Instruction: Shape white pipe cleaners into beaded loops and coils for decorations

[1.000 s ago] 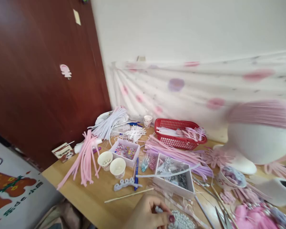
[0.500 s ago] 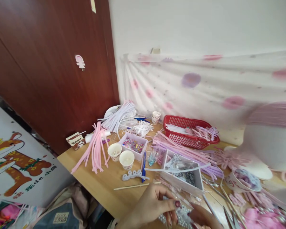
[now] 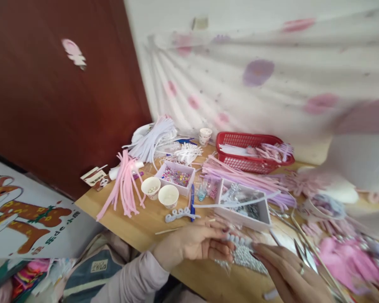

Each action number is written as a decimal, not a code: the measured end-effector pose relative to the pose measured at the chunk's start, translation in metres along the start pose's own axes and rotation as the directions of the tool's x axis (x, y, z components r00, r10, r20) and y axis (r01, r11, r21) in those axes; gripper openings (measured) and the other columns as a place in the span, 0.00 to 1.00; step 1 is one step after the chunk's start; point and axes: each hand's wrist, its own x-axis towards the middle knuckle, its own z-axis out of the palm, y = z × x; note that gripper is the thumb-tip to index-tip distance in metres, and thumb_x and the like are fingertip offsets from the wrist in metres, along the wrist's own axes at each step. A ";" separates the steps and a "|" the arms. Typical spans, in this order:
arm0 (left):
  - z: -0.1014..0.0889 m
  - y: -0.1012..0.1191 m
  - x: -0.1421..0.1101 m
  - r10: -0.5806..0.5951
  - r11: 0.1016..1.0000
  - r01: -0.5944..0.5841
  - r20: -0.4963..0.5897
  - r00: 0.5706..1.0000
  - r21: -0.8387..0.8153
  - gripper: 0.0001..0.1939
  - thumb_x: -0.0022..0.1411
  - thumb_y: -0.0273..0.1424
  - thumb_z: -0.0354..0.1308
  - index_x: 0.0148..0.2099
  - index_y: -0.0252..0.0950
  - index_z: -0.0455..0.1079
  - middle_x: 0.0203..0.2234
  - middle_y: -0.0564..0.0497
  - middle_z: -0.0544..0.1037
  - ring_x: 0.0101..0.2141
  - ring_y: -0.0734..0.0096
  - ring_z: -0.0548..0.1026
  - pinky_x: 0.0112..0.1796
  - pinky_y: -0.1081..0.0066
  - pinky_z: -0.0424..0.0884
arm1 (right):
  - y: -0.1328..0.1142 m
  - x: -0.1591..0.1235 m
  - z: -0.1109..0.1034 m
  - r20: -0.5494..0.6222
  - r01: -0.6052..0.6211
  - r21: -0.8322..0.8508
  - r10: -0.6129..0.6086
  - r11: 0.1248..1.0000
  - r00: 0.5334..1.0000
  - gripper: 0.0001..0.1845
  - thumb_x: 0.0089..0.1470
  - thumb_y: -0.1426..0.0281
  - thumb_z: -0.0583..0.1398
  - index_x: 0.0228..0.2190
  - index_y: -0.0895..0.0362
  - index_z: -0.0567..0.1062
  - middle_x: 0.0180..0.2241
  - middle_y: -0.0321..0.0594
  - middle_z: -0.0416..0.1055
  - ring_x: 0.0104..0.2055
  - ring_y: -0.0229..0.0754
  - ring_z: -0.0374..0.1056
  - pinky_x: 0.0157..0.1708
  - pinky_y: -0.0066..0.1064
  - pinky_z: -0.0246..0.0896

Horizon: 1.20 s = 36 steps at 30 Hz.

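Note:
My left hand (image 3: 205, 242) comes in from the lower left with its fingers closed on one end of a pale blue pipe cleaner (image 3: 238, 240) bent into small bumps. At its other end are the fingertips of my right hand (image 3: 286, 267), closed and wearing a ring. Just below the hands lies a clear bag of silvery pearl beads (image 3: 249, 257). Another looped pale blue pipe cleaner (image 3: 178, 215) rests on the table to the left, near a blue pen (image 3: 192, 202) and a thin wooden stick (image 3: 167, 231).
Beyond my hands stand a white box (image 3: 265, 216) of packets, a lilac box (image 3: 189, 188) of colourful beads and two paper cups (image 3: 169, 197). A red basket (image 3: 255, 166) is at the back. Scissors (image 3: 305, 254) lie beside my right hand.
The view has tilted down and shifted, so more of both hands and my left sleeve shows. My hands have drawn apart a little, revealing the bumpy pale blue pipe cleaner between them.

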 end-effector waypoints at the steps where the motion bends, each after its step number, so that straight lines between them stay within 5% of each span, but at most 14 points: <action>1: -0.002 0.001 -0.002 -0.022 1.000 0.022 -0.012 1.000 -0.005 0.08 0.54 0.25 0.66 0.38 0.29 0.76 0.23 0.49 0.80 0.22 0.75 0.77 0.35 0.69 0.74 | -0.005 0.000 -0.001 0.004 -0.031 -0.005 0.031 1.000 1.000 0.12 0.66 0.70 0.53 0.47 0.50 0.73 0.38 0.41 0.79 0.37 0.43 0.77 0.37 0.30 0.72; 4: -0.003 0.002 -0.007 0.001 0.999 0.001 -0.058 0.998 0.041 0.10 0.50 0.26 0.70 0.37 0.30 0.77 0.26 0.50 0.82 0.24 0.77 0.78 0.34 0.75 0.73 | -0.016 -0.002 -0.002 0.001 -0.093 -0.062 0.093 0.994 0.996 0.10 0.66 0.69 0.55 0.46 0.52 0.74 0.37 0.41 0.79 0.39 0.44 0.77 0.40 0.32 0.70; 7: 0.001 0.002 -0.010 0.162 0.939 -0.121 -0.104 0.981 0.321 0.11 0.48 0.27 0.71 0.36 0.30 0.79 0.27 0.49 0.83 0.29 0.73 0.79 0.38 0.72 0.74 | -0.024 -0.002 0.000 0.024 -0.175 -0.064 0.177 0.983 0.984 0.13 0.68 0.64 0.53 0.41 0.54 0.76 0.33 0.42 0.79 0.35 0.44 0.77 0.36 0.32 0.69; 11: 0.009 0.001 -0.015 0.397 0.633 -0.289 0.020 0.917 0.718 0.09 0.54 0.29 0.66 0.39 0.34 0.81 0.33 0.47 0.84 0.34 0.66 0.81 0.38 0.68 0.75 | -0.029 -0.004 0.002 0.070 -0.351 0.140 0.344 0.926 0.936 0.17 0.69 0.62 0.50 0.37 0.55 0.76 0.25 0.38 0.77 0.27 0.39 0.74 0.29 0.28 0.67; 16: 0.015 0.005 -0.022 0.502 0.170 -0.409 0.278 0.819 0.896 0.07 0.59 0.27 0.62 0.39 0.38 0.81 0.32 0.49 0.85 0.34 0.67 0.81 0.38 0.71 0.76 | -0.030 -0.008 0.000 0.153 -0.579 0.406 0.572 0.707 0.806 0.19 0.67 0.63 0.52 0.28 0.56 0.74 0.19 0.34 0.73 0.21 0.36 0.69 0.25 0.25 0.64; 20: 0.012 0.009 -0.024 0.541 -0.169 -0.486 0.493 0.682 0.858 0.07 0.62 0.28 0.61 0.40 0.41 0.81 0.32 0.51 0.85 0.33 0.68 0.82 0.39 0.71 0.77 | -0.031 -0.007 -0.003 0.264 -0.653 0.481 0.614 0.585 0.744 0.26 0.66 0.59 0.53 0.19 0.56 0.70 0.17 0.35 0.71 0.20 0.34 0.68 0.25 0.24 0.62; 23: 0.005 0.009 -0.025 0.500 -0.393 -0.550 0.673 0.544 0.737 0.13 0.65 0.25 0.55 0.45 0.41 0.79 0.37 0.49 0.84 0.39 0.67 0.82 0.43 0.70 0.77 | -0.031 -0.005 -0.003 0.438 -0.743 0.562 0.631 0.363 0.640 0.26 0.63 0.51 0.53 0.22 0.56 0.69 0.15 0.34 0.70 0.15 0.34 0.65 0.20 0.24 0.60; 25: 0.001 0.008 -0.024 0.459 -0.495 -0.582 0.763 0.455 0.645 0.16 0.66 0.22 0.52 0.48 0.40 0.78 0.41 0.49 0.84 0.43 0.67 0.81 0.46 0.69 0.76 | -0.031 -0.005 -0.003 0.547 -0.779 0.590 0.605 0.211 0.578 0.27 0.59 0.46 0.54 0.25 0.56 0.68 0.14 0.31 0.68 0.12 0.33 0.62 0.15 0.23 0.57; 27: 0.002 0.005 -0.022 0.482 -0.506 -0.583 0.769 0.420 0.636 0.15 0.65 0.22 0.53 0.46 0.40 0.79 0.39 0.50 0.84 0.42 0.67 0.81 0.45 0.69 0.76 | -0.030 -0.006 -0.002 0.589 -0.785 0.598 0.575 0.162 0.568 0.27 0.58 0.45 0.54 0.26 0.56 0.67 0.13 0.30 0.66 0.12 0.33 0.61 0.15 0.23 0.56; 29: 0.005 0.001 -0.019 0.552 -0.371 -0.551 0.655 0.516 0.748 0.11 0.63 0.24 0.57 0.42 0.39 0.80 0.35 0.50 0.84 0.38 0.68 0.81 0.42 0.71 0.77 | -0.029 -0.008 -0.003 0.528 -0.751 0.617 0.584 0.235 0.617 0.25 0.60 0.49 0.55 0.26 0.57 0.68 0.16 0.31 0.68 0.16 0.33 0.65 0.19 0.23 0.61; 31: 0.011 -0.003 -0.017 0.547 -0.088 -0.477 0.442 0.711 0.875 0.08 0.61 0.26 0.60 0.41 0.38 0.79 0.33 0.49 0.84 0.34 0.68 0.81 0.37 0.72 0.76 | -0.029 -0.010 -0.003 0.401 -0.690 0.620 0.604 0.374 0.688 0.20 0.62 0.54 0.57 0.30 0.58 0.72 0.22 0.35 0.72 0.22 0.35 0.70 0.25 0.24 0.65; 33: 0.016 -0.008 -0.015 0.401 0.218 -0.358 0.251 0.881 0.908 0.11 0.61 0.30 0.59 0.44 0.36 0.78 0.33 0.48 0.83 0.31 0.68 0.80 0.34 0.72 0.75 | -0.031 -0.013 -0.003 0.283 -0.629 0.574 0.593 0.525 0.754 0.15 0.62 0.58 0.58 0.36 0.58 0.74 0.28 0.38 0.76 0.29 0.38 0.73 0.30 0.26 0.68; 36: 0.021 -0.015 -0.014 0.185 0.433 -0.218 0.150 0.971 0.875 0.16 0.64 0.34 0.55 0.51 0.35 0.74 0.34 0.49 0.81 0.27 0.71 0.77 0.34 0.72 0.72 | -0.038 -0.017 0.000 0.217 -0.569 0.474 0.537 0.672 0.815 0.10 0.63 0.64 0.59 0.39 0.56 0.76 0.34 0.40 0.78 0.37 0.40 0.75 0.39 0.28 0.68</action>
